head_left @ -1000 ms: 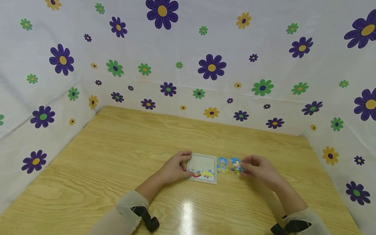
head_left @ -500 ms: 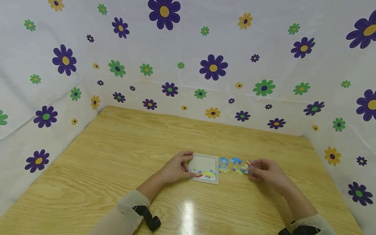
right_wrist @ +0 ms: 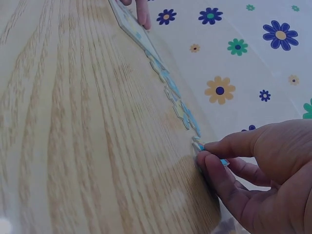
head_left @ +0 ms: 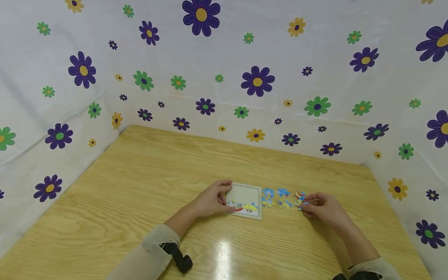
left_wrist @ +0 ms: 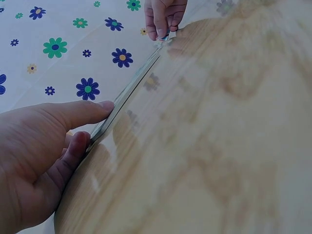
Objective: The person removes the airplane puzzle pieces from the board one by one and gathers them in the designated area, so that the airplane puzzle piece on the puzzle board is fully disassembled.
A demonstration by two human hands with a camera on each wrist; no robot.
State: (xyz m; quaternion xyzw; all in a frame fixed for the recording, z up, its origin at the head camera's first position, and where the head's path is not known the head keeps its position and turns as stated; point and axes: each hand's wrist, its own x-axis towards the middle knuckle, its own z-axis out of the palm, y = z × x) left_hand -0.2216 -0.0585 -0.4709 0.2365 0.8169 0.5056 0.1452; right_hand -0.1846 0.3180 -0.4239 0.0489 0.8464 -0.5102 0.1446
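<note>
A shallow puzzle tray [head_left: 243,193] lies flat on the table, with yellow and red picture pieces along its front part and a bare back part. My left hand [head_left: 211,200] grips its left side, thumb at the near corner and fingers at the far one. Several loose blue and yellow jigsaw pieces [head_left: 284,204] lie in two rows just right of the tray. At the right end of these rows, my right hand [head_left: 325,210] pinches a jigsaw piece [right_wrist: 224,162] between thumb and fingers, low over the table. The fingers partly cover that piece.
The wooden table [head_left: 157,163] extends around the puzzle on all sides. A white flower-print cloth [head_left: 224,58] hangs behind the table and along its left and right edges. Black wrist straps [head_left: 178,256] sit on the sleeves.
My right hand has moved right, away from the tray, with jigsaw pieces shifting to the right end of the rows. The left hand stays on the tray. The head view has turned slightly.
</note>
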